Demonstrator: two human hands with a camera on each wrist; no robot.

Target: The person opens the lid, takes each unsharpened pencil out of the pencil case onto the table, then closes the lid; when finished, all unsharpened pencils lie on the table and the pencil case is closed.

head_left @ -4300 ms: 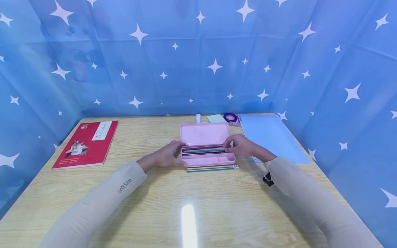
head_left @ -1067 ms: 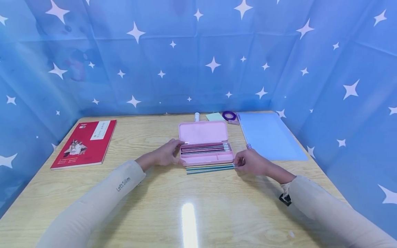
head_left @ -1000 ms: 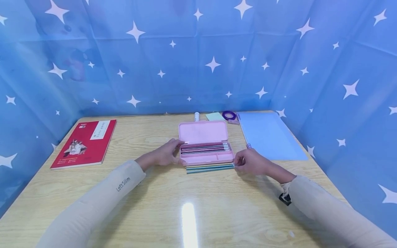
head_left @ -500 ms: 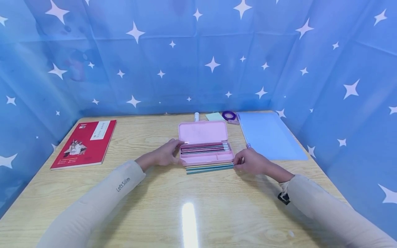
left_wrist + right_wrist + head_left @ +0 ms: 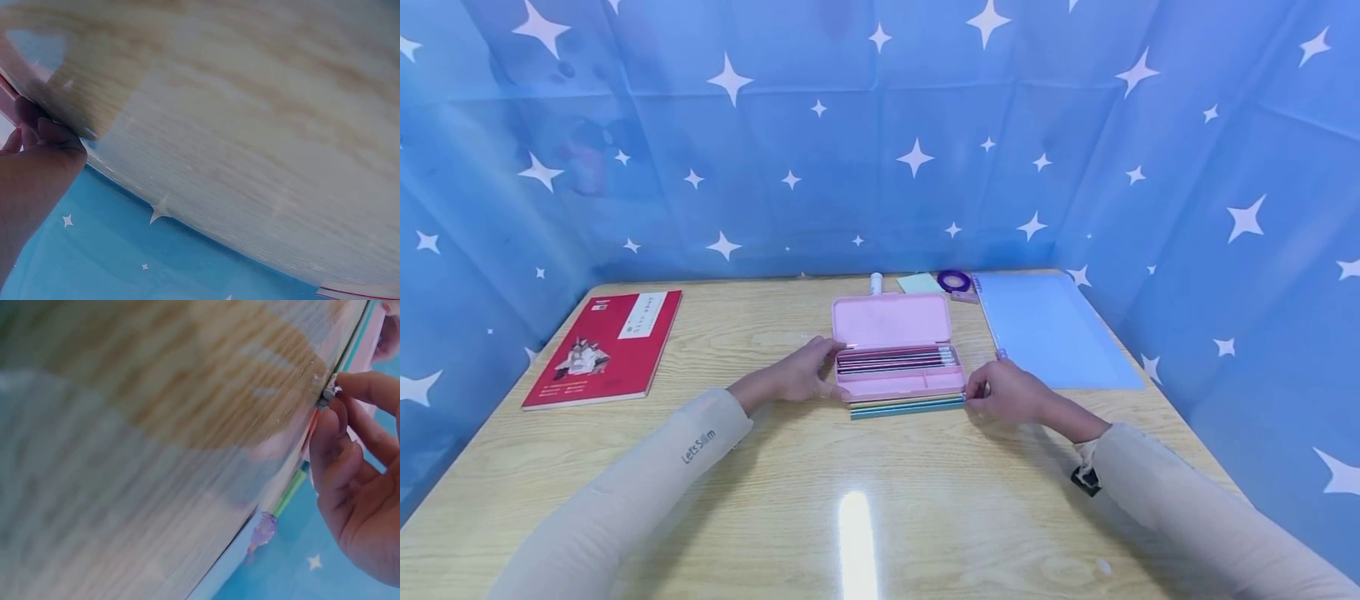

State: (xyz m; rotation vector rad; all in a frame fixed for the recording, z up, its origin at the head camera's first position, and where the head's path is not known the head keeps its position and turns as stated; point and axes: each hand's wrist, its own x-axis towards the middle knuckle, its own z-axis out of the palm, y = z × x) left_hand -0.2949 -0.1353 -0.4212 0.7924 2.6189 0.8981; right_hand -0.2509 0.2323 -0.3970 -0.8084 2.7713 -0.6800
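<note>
An open pink pencil case (image 5: 897, 350) lies mid-table with several pencils (image 5: 895, 360) in its tray. My left hand (image 5: 801, 372) grips the case's left end, thumb at the front corner; the left wrist view shows the fingers (image 5: 44, 134) against the pink edge. Loose teal pencils (image 5: 906, 406) lie along the case's front edge. My right hand (image 5: 1000, 392) pinches their eraser ends (image 5: 327, 394) at the right, as the right wrist view shows.
A red book (image 5: 604, 347) lies at the left. A pale blue notebook (image 5: 1052, 329) sits at the right. Behind the case are a white tube (image 5: 876, 284), a green sticky pad (image 5: 921, 282) and a purple tape roll (image 5: 956, 280). Blue star cloth walls the wooden table (image 5: 865, 500).
My right hand left the case's tray and came down to the loose pencils in front. Over the last second they slid slightly closer to the case. The left hand stayed put.
</note>
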